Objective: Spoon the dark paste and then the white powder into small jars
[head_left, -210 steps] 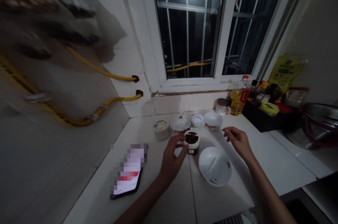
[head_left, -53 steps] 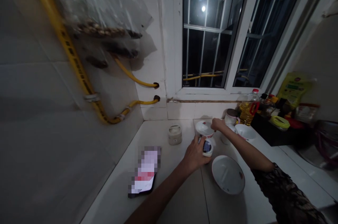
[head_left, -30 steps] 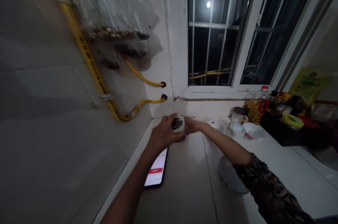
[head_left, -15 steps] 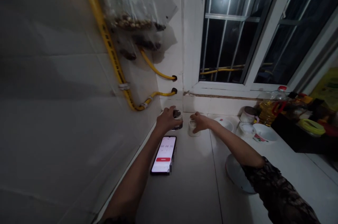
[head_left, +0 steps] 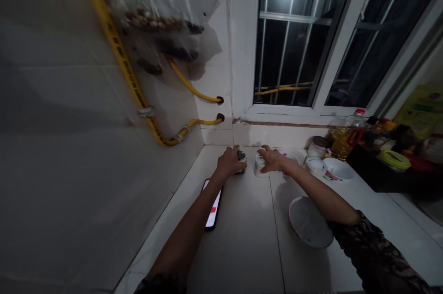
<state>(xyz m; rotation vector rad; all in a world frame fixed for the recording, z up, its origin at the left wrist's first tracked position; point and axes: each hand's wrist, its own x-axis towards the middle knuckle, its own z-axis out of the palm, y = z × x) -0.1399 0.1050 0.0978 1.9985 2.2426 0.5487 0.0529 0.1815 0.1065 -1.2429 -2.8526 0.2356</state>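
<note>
My left hand (head_left: 228,163) curls around a small dark-lidded jar (head_left: 242,157) near the back corner of the counter; its fingertips are on the far side and its thumb is at the front. Just right of it, my right hand (head_left: 274,160) has its thumb and fingers about a small whitish jar (head_left: 259,167), whose left side shows; the exact contact is dim. Both jars stand upright, a short gap apart. Partly under my left forearm lies a phone (head_left: 216,206) with a lit screen. A shallow bowl (head_left: 309,221) sits by my right forearm.
Behind my right hand are a white bowl (head_left: 341,169), a small lidded container (head_left: 315,165) and a mug (head_left: 318,146). An oil bottle (head_left: 346,139) and a black rack (head_left: 374,169) with condiments stand right. A yellow pipe (head_left: 121,58) and plastic bag (head_left: 155,3) are at the left wall.
Both hands and both jars have shifted right along the counter, away from the phone. My left forearm now covers part of the phone. The view has turned slightly right, and more of the shallow bowl shows.
</note>
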